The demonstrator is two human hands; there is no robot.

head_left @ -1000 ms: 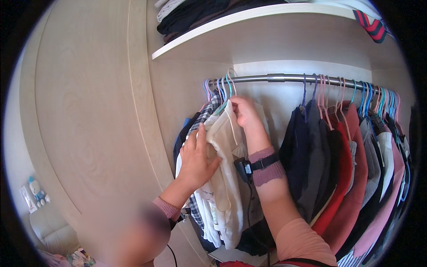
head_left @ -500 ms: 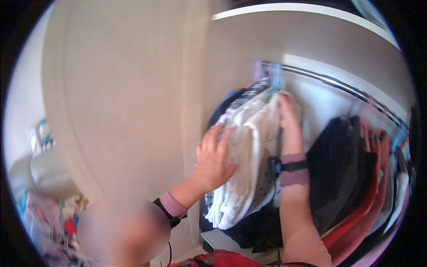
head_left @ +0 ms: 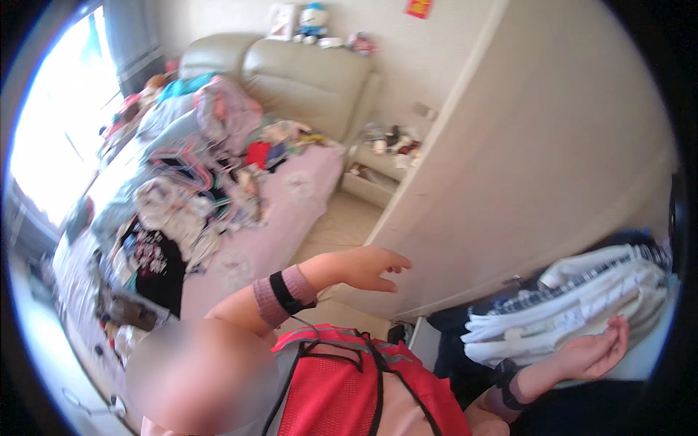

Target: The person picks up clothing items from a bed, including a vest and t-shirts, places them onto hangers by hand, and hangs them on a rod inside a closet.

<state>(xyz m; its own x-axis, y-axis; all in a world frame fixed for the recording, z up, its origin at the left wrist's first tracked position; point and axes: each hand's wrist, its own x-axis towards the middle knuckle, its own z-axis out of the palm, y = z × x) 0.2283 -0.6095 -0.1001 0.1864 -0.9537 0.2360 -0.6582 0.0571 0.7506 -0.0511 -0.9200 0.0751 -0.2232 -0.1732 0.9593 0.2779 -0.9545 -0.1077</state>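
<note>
The left hand (head_left: pixel 368 269) hangs empty near the wardrobe door (head_left: pixel 538 152), thumb apart from curled fingers, while the right hand (head_left: pixel 595 353) — fingers bunched, whether on cloth I can't tell — might drag the hanging white garments (head_left: pixel 571 299) beside it askew if swung away carelessly.

Your head camera looks down from above your red vest (head_left: pixel 331 396), near to your left hand (head_left: pixel 369 269) and right hand (head_left: pixel 598 352), facing the bed's right edge (head_left: pixel 318 190) and, farther, its headboard (head_left: pixel 305 83).
</note>
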